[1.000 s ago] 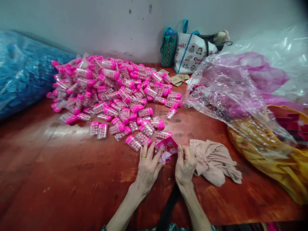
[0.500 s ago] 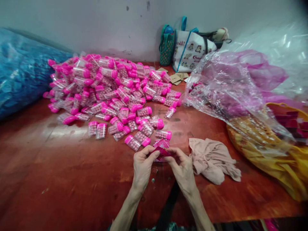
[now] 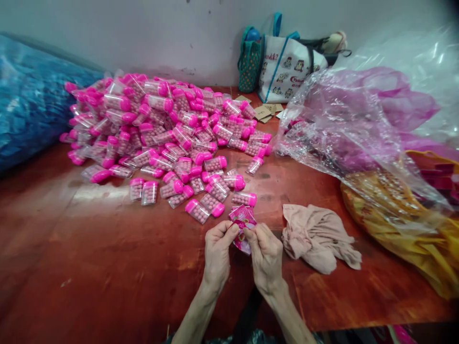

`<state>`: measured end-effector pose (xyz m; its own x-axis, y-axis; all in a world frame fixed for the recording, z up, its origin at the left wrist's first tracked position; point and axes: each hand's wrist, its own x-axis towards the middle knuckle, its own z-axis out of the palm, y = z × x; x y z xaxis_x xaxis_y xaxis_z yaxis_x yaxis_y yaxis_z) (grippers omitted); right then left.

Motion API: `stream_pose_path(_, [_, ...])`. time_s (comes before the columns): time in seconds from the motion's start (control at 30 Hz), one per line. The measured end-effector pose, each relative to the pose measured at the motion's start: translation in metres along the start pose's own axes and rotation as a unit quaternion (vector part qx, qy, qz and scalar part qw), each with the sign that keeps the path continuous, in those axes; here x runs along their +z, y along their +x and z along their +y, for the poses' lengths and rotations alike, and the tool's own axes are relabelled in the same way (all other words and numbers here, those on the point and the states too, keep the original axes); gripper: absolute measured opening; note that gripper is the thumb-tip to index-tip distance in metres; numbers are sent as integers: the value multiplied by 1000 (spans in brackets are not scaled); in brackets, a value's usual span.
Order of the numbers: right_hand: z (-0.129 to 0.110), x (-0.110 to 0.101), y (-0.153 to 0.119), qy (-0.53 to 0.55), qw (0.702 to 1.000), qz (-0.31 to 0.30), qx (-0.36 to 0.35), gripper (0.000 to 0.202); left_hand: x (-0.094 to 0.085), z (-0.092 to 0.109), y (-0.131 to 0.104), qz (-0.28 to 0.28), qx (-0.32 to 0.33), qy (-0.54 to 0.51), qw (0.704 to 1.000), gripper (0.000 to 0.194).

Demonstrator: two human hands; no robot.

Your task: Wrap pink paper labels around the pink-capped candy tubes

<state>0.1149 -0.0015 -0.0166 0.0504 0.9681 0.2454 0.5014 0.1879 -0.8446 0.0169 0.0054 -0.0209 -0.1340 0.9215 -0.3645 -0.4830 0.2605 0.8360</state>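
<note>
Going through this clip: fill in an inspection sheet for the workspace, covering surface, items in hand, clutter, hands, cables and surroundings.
Surface: reddish-brown tabletop, scuffed, with glare on its left part.
Job's things: pink printed piece between the hands; further printed pieces just beyond; pile of pink-capped containers holding small pink balls.
Clutter: crumpled beige cloth, clear plastic, yellow bag, brown card pieces.
Hands: left hand and right hand both pinch the pink printed piece.
Cables: nothing seen.
Surroundings: pale wall, white printed bag, teal pouch, blue plastic-covered bulk at left.
</note>
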Motion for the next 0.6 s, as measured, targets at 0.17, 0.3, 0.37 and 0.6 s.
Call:
stream_pose_path(0.17, [2,-2,3,97,991,-70,67,23,-7,2,1,56,65,68,994,25])
stream_pose_path(0.3, [1,1,5,145,973,-94,156,24,-12,8,-1,28,75,157,984,23])
stream_pose_path(0.37, [1,4,4,160,966,-80,185,18,-14,9,-2,17,71,160,984,18])
stream_pose_path(0.6, [5,7,2,82,995,-25,47,13,-19,9,1,67,60,94,991,18])
